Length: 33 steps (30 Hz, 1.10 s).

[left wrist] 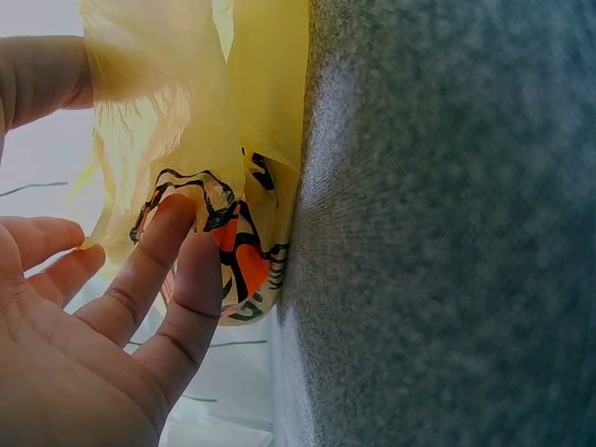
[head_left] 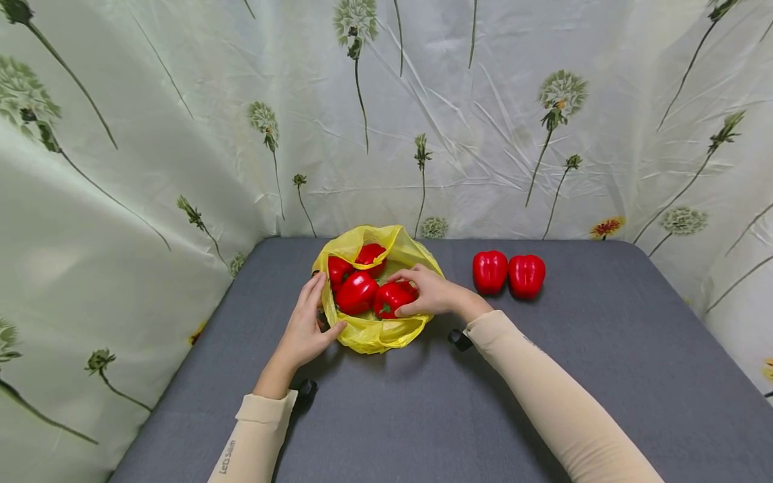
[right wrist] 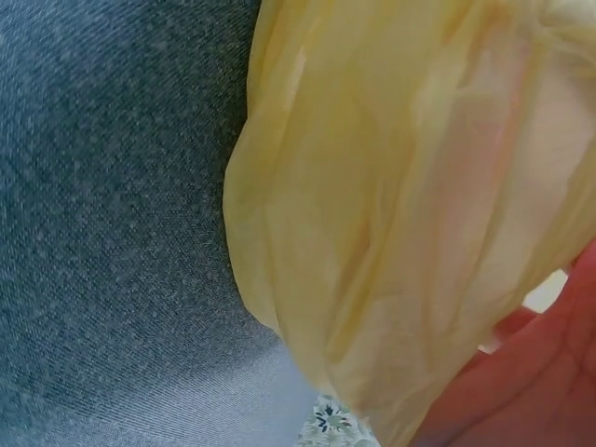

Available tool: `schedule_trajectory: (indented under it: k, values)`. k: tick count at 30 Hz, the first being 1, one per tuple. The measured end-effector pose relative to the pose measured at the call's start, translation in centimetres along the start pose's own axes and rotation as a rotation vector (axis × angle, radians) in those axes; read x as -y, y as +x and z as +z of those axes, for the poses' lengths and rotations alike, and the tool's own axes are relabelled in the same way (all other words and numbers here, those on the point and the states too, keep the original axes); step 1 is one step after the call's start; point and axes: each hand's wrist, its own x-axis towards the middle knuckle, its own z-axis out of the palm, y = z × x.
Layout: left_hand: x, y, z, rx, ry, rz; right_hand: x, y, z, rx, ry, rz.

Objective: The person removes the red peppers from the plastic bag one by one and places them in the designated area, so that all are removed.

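Working item: the near-right red pepper [head_left: 394, 301], located inside the yellow bag [head_left: 379, 341], toward the right of the bag's near side; its green stem faces the near side. The right hand [head_left: 433, 291] grips this pepper from the right, the thumb on the near side and the fingers over the far side; the fingertips are partly hidden. Three more peppers [head_left: 356, 293] lie in the bag, to the left and far left of the held one.

The left hand [head_left: 304, 333] rests against the bag's left wall with fingers spread and relaxed, thumb at the near-left rim; in the left wrist view the fingers lie beside the printed panel [left wrist: 244, 261], with no firm pinch on the film visible.

The step in hand appears to be handling the pepper at the bag's mouth; keep the left hand steady against the wall so that the opening stays wide; hold the pepper by its body, not its stem; keep thumb and fingers clear of the thin film, which could snag or fold inward; avoid pressing on the neighbouring peppers.

Two loose peppers [head_left: 508, 275] stand side by side to the right, well apart from the bag; all rest on the grey table [head_left: 392, 422]; a flower-printed curtain [head_left: 483, 161] hangs beyond the far edge.
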Motion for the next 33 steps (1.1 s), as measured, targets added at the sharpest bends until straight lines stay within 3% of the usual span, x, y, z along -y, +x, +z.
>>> schedule_trajectory:
  k: [9,15,24,33]
  values:
    - [0.3,0.1,0.2,-0.018,-0.012,0.019,0.2,0.0,0.1,-0.048,-0.082,0.067]
    - [0.4,0.1,0.2,-0.009,-0.022,0.021,0.4,-0.3,-0.4,0.004,-0.071,0.085]
    - [0.2,0.1,0.0,0.013,-0.031,-0.004,0.6,-0.6,-1.2,0.108,-0.084,0.036]
    - [0.2,0.1,0.0,0.017,-0.03,-0.008,0.3,-0.4,-1.2,0.149,-0.011,0.048]
